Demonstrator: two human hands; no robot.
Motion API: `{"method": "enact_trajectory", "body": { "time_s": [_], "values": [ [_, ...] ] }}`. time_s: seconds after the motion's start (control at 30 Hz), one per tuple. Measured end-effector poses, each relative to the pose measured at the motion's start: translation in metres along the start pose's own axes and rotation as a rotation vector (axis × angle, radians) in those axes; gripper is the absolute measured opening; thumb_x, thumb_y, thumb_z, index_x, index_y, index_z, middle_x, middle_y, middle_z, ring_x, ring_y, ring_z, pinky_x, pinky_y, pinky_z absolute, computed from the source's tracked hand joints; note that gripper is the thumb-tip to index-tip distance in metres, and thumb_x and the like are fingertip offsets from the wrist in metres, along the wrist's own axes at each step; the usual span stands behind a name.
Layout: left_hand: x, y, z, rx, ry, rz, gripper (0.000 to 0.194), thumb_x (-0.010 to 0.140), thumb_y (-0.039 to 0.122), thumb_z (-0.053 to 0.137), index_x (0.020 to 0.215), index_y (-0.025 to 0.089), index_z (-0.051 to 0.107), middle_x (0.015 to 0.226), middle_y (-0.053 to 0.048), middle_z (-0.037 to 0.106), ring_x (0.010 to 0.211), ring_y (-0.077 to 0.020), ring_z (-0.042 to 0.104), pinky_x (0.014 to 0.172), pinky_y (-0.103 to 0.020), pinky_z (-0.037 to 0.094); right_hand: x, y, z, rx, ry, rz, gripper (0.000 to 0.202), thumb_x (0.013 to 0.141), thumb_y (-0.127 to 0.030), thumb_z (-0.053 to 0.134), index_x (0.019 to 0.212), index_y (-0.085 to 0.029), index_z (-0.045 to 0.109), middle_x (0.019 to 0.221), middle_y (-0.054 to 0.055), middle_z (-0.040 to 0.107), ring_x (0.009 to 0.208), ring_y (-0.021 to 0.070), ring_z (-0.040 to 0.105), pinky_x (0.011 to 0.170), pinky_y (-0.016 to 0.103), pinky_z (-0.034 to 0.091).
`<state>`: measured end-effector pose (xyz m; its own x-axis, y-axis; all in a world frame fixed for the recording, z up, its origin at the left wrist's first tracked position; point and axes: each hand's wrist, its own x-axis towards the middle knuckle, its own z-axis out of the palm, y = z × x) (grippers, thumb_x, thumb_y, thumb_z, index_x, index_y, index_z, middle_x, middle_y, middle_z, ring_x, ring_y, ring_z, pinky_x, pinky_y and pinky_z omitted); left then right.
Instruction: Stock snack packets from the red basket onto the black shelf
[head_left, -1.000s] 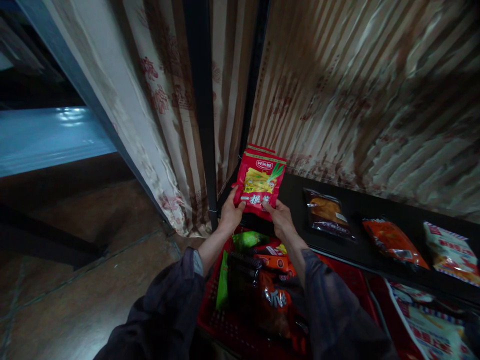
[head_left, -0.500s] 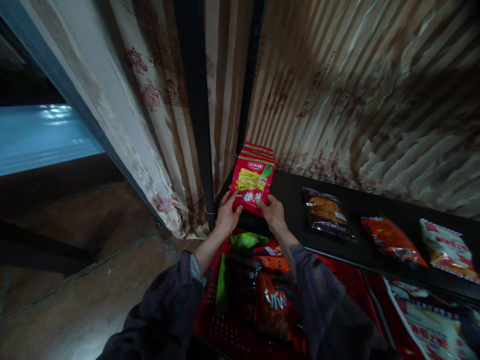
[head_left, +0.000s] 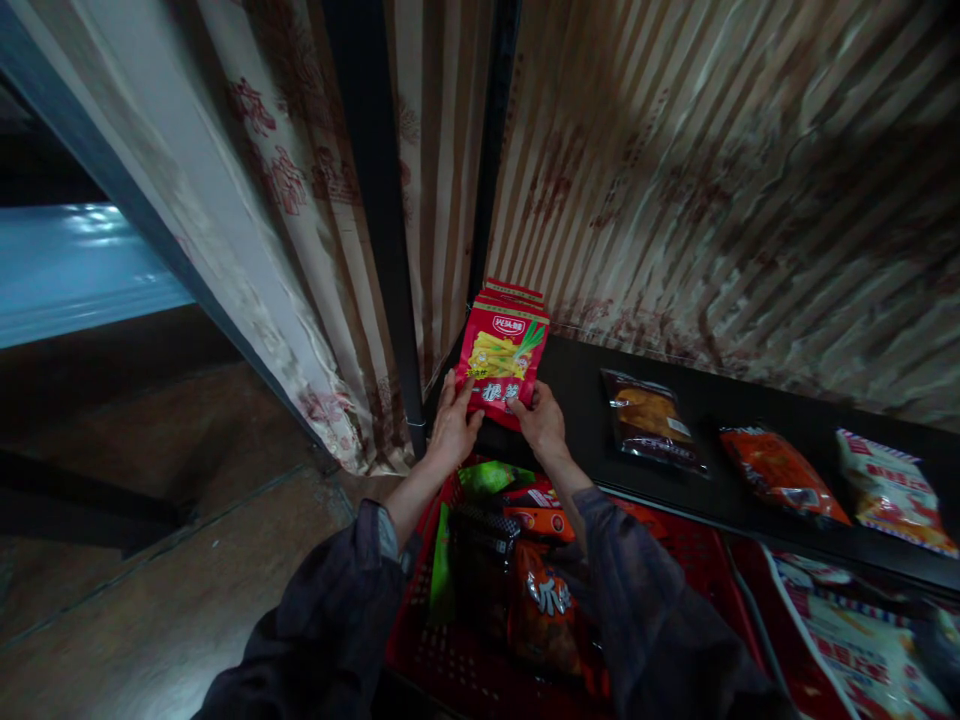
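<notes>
A stack of red snack packets with yellow sticks and green onion printed on top lies at the left end of a black shelf. My left hand grips the stack's lower left edge, fingers along its side. On the lower right corner my right hand is closed, its thumb on the top packet. The undersides of the packets are hidden. Below my forearms a red basket holds an orange packet, a green packet and dark ones.
Right along the shelf lie a brown packet, an orange-red packet and a white packet. A patterned curtain hangs behind. A black post stands left of the stack. More white packets are at the lower right.
The view has shifted slightly, and the upper packets of the stack now sit a little further up and left, more squarely over those behind. Both hands remain on the stack.
</notes>
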<state>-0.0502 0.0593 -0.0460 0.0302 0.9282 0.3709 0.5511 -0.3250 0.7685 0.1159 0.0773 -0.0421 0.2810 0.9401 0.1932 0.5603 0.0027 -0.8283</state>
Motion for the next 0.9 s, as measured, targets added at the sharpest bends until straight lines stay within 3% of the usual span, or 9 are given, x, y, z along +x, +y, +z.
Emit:
{"method": "enact_trajectory", "body": {
  "time_s": [0.17,0.37,0.7,0.9],
  "values": [
    [-0.001,-0.008,0.004,0.070,0.011,0.070,0.062,0.085,0.014,0.058,0.144,0.018,0.044,0.161,-0.015,0.021,0.148,-0.0298,0.020,0.119,-0.045,0.027,-0.010,-0.008,0.001,-0.066,0.104,-0.026,0.068,0.075,-0.033,0.066,0.138,-0.017,0.045,0.114,0.013,0.065,0.097,0.0261,0.064,0.086,0.041,0.051],
    [-0.002,-0.009,0.006,0.114,0.017,0.106,0.061,0.086,0.015,0.058,0.145,0.019,0.043,0.162,-0.015,0.017,0.149,-0.0317,0.016,0.118,-0.049,0.026,-0.015,-0.008,-0.001,-0.124,0.112,-0.109,0.068,0.077,-0.031,0.063,0.142,-0.022,0.043,0.118,0.013,0.060,0.103,0.0279,0.061,0.088,0.044,0.051],
    [-0.002,-0.007,0.001,0.090,-0.011,0.117,0.061,0.086,0.017,0.058,0.145,0.024,0.043,0.164,-0.009,0.012,0.148,-0.0316,0.020,0.117,-0.047,0.032,-0.018,0.002,0.005,-0.155,0.108,-0.252,0.060,0.084,-0.036,0.054,0.141,-0.017,0.044,0.138,0.017,0.052,0.128,0.0293,0.047,0.103,0.048,0.043],
    [0.000,-0.004,-0.001,0.077,-0.034,0.100,0.061,0.085,0.013,0.058,0.144,0.026,0.045,0.164,-0.007,0.015,0.147,-0.0295,0.023,0.117,-0.045,0.033,-0.020,0.001,0.008,-0.177,0.096,-0.259,0.062,0.085,-0.036,0.053,0.141,-0.013,0.041,0.137,0.017,0.054,0.126,0.0287,0.050,0.105,0.046,0.043]
  ]
}}
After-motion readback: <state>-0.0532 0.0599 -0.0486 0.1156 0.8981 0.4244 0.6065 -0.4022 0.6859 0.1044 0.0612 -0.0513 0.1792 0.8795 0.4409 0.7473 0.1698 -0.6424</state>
